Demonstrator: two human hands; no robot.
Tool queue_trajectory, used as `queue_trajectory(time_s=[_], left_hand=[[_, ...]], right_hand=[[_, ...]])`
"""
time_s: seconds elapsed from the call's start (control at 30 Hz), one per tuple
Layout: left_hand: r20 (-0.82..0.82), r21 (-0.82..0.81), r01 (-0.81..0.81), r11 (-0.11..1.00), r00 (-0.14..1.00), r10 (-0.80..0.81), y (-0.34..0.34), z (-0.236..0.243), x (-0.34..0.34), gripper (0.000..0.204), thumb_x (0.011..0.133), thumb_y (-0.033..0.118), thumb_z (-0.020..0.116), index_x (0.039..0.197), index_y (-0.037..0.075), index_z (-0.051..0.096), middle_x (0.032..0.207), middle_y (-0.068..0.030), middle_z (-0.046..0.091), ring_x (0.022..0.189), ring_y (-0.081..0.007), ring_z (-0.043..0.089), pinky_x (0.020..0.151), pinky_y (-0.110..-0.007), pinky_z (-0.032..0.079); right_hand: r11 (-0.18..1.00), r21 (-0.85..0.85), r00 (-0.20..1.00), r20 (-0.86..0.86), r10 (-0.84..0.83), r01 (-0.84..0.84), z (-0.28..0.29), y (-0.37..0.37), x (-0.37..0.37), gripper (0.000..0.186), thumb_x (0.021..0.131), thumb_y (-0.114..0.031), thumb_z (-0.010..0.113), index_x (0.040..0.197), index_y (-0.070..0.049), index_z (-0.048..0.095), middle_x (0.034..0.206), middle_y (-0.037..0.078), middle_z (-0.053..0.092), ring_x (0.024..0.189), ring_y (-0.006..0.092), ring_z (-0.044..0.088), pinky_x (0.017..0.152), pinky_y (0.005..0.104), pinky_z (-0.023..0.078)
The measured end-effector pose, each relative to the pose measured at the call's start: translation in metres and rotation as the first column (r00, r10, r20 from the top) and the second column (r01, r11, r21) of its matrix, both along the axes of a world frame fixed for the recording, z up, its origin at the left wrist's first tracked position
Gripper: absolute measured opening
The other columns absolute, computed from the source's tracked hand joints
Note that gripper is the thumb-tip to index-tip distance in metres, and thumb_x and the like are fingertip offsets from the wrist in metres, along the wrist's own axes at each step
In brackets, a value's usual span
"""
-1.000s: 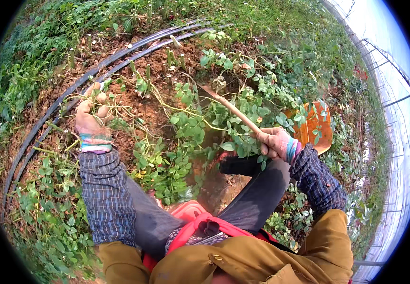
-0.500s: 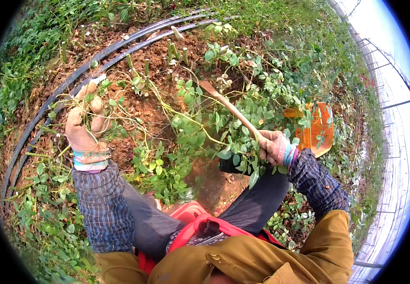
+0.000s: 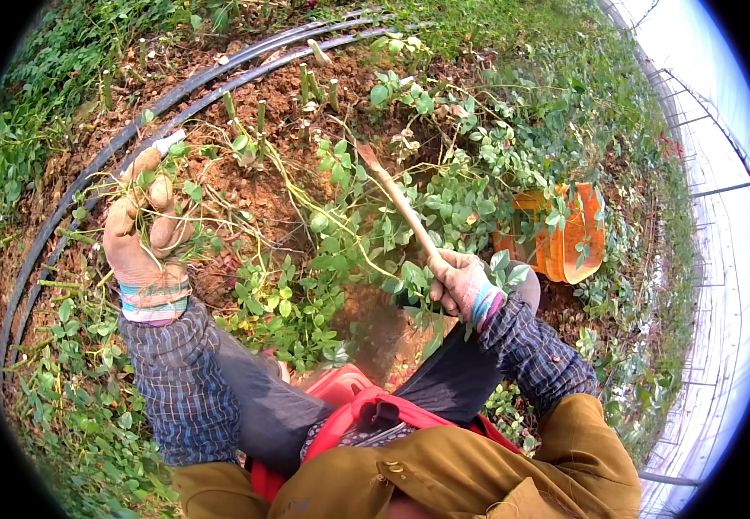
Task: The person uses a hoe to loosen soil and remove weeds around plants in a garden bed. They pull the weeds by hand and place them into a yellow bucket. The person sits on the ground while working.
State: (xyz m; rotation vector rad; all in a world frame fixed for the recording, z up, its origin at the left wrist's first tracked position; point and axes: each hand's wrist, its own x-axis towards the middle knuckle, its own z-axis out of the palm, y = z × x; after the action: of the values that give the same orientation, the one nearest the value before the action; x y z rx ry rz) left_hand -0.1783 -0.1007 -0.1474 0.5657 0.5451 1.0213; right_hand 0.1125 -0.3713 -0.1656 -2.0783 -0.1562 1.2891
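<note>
My left hand (image 3: pixel 146 229), in a soiled work glove, is curled round a bunch of thin stems (image 3: pixel 206 212) with a few small leaves. The index fingertip is whitish and points up past them. My right hand (image 3: pixel 463 285), also gloved, is closed round a wooden-handled tool (image 3: pixel 405 208). Its handle slants up and left to a rust-brown end among the leaves; the tip beyond is too thin to make out. A long pale-green leafy shoot (image 3: pixel 340 221) runs from the cut stubs toward my right hand; I cannot tell whether that hand holds it too.
Black irrigation pipes (image 3: pixel 176 95) curve across the soil at the far left. Several cut green stubs (image 3: pixel 261 117) stand upright near them. An orange plastic container (image 3: pixel 578 233) sits among foliage at right. Below my hands are my knees and a red strap (image 3: pixel 366 406).
My right hand has moved left and slightly down, bringing the wooden-handled tool with it. My left hand has shifted a little left, still holding the stems.
</note>
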Motion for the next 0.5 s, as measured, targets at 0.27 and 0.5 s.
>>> queue_trajectory(time_s=[0.27, 0.5], left_hand=[[0.095, 0.030, 0.135, 0.990, 0.986, -0.137, -0.004, -0.014, 0.012, 0.048, 0.087, 0.017, 0.047, 0.132, 0.003, 0.046, 0.088, -0.0052, 0.067, 0.053, -0.0077, 0.056, 0.040, -0.022, 0.045], [0.084, -0.074, 0.134, 0.988, 0.988, -0.127, -0.005, -0.008, 0.040, 0.032, 0.084, 0.010, 0.043, 0.111, 0.004, 0.058, 0.075, 0.0014, 0.058, 0.045, -0.0058, 0.039, 0.038, -0.020, 0.028]], right_hand=[[0.946, 0.264, 0.982, -0.073, -0.176, 0.190, -0.062, 0.013, -0.040, 0.018, 0.093, -0.021, 0.053, 0.095, -0.005, 0.060, 0.053, 0.000, 0.052, 0.034, 0.0078, 0.041, 0.032, 0.0231, 0.032], [0.977, 0.205, 0.868, 0.493, -0.056, -0.053, -0.191, 0.006, -0.071, 0.032, 0.093, -0.026, 0.053, 0.117, -0.006, 0.058, 0.075, 0.001, 0.059, 0.062, 0.0076, 0.050, 0.056, 0.0261, 0.042]])
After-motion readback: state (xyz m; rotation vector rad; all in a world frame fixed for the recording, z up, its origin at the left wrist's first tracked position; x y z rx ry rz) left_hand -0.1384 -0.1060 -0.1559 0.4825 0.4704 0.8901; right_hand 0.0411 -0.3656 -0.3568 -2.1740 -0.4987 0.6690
